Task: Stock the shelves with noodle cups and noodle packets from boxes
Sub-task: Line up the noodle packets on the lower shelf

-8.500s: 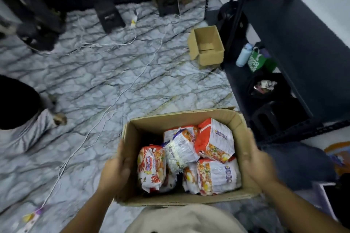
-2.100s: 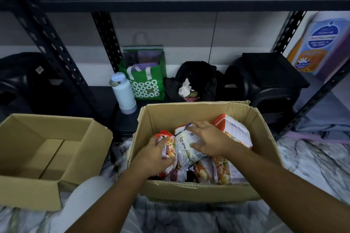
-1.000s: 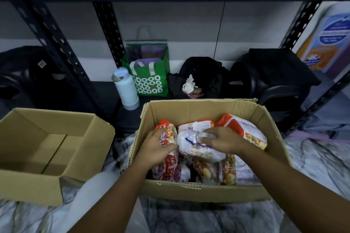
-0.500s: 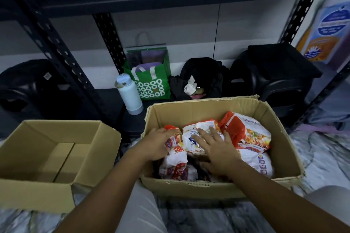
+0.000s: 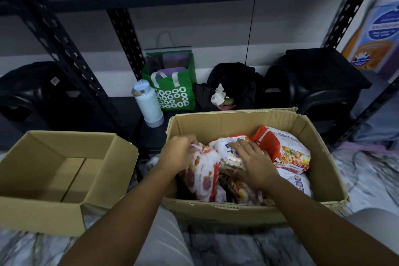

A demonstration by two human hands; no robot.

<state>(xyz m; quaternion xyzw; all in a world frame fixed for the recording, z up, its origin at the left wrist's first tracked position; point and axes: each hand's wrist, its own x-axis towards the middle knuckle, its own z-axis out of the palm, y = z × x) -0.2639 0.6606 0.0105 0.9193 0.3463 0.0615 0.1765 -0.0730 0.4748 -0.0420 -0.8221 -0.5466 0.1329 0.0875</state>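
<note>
Head view: the cardboard box (image 5: 237,119) sits on the marbled floor just before the bottom shelf (image 5: 149,136) and holds the noodle packets. The left hand (image 5: 178,153) pinches the crimped top of the red-and-white packet (image 5: 204,173) by the box's left wall. The right hand (image 5: 257,168) lies flat, fingers straight, on the middle packet (image 5: 225,153), gripping nothing. A third packet (image 5: 280,147) lies toward the far right corner. They are probably light, with crinkly, slippery film over brittle noodle blocks (don't squeeze); take them by the sealed end or across the flat faces. The blue print on the middle packet is too blurred to read. The green bag (image 5: 172,97) shows rows of white rings.
</note>
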